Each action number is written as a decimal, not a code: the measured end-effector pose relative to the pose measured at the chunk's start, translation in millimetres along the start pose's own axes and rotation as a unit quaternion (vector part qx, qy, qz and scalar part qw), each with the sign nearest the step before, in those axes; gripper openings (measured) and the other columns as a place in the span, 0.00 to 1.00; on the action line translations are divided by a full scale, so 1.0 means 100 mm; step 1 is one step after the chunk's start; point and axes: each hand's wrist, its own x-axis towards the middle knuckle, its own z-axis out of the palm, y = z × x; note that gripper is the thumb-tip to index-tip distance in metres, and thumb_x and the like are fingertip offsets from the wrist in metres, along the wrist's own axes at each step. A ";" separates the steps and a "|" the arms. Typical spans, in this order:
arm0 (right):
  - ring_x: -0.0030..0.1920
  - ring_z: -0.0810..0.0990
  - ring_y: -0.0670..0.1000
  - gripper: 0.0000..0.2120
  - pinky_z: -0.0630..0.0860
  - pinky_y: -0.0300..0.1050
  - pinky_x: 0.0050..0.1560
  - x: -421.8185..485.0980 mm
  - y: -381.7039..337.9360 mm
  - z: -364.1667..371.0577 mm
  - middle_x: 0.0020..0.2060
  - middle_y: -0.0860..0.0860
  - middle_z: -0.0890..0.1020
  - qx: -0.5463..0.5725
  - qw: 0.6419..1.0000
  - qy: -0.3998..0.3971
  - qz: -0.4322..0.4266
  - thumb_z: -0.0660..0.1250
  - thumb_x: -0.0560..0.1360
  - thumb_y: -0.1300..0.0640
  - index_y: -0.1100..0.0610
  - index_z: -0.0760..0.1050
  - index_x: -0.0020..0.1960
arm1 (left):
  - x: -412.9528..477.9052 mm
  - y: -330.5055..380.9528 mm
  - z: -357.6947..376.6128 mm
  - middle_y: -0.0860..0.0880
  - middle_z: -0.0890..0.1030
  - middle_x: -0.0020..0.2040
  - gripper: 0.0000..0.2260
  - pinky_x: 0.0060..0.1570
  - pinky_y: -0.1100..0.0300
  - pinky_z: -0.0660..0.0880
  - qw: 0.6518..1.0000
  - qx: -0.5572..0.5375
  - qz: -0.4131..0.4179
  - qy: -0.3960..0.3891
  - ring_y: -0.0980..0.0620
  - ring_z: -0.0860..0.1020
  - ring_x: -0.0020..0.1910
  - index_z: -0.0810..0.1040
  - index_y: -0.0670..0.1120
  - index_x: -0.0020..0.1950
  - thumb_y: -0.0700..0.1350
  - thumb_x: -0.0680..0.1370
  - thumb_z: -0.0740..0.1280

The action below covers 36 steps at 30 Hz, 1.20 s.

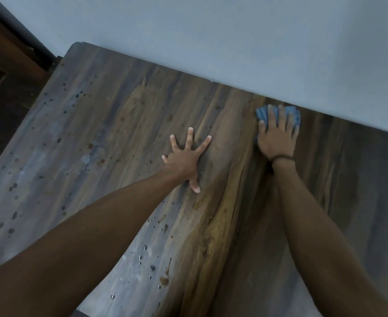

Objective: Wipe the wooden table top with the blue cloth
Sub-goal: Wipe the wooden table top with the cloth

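1. Wooden table top fills most of the view, its streaked grain running away from the person, with water droplets beaded near the close edge, beside the left forearm.
2. More dark spots dot the greyer left part of the board.
3. Farther in, the left hand lies flat on the wood, its fingers spread wide and the thumb angled back toward the person.
4. Beyond it and to the right, the right hand, a dark band at its wrist, presses palm-down on the blue cloth, fingers laid close together over it.
5. That cloth sits at the table's far edge, just beside the pale wall.
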 end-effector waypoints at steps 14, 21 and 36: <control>0.81 0.43 0.56 0.27 0.41 0.62 0.78 0.31 -0.51 0.10 0.82 0.50 0.47 0.014 1.000 -0.022 0.000 0.48 0.85 0.43 0.46 0.47 0.82 | 0.07 -0.04 0.07 0.53 0.18 0.71 0.72 0.61 0.19 0.58 1.000 -0.006 0.000 0.010 0.29 0.27 0.71 0.27 0.70 0.71 0.52 0.55 0.85; 0.81 0.49 0.56 0.26 0.48 0.60 0.79 -0.63 -0.33 0.22 0.81 0.49 0.54 -0.032 0.995 -0.003 -0.098 0.51 0.85 0.45 0.46 0.53 0.82 | -0.01 -0.38 -0.05 0.50 0.21 0.74 0.67 0.67 0.22 0.49 0.998 0.039 0.035 0.023 0.30 0.30 0.74 0.29 0.62 0.76 0.61 0.60 0.82; 0.81 0.48 0.57 0.26 0.48 0.64 0.78 -0.91 -0.21 0.26 0.81 0.50 0.53 -0.019 0.997 -0.009 -0.077 0.50 0.85 0.45 0.46 0.52 0.82 | 0.12 -0.79 -0.15 0.52 0.19 0.72 0.69 0.64 0.21 0.54 1.000 -0.013 -0.010 0.012 0.28 0.29 0.72 0.28 0.70 0.73 0.57 0.57 0.84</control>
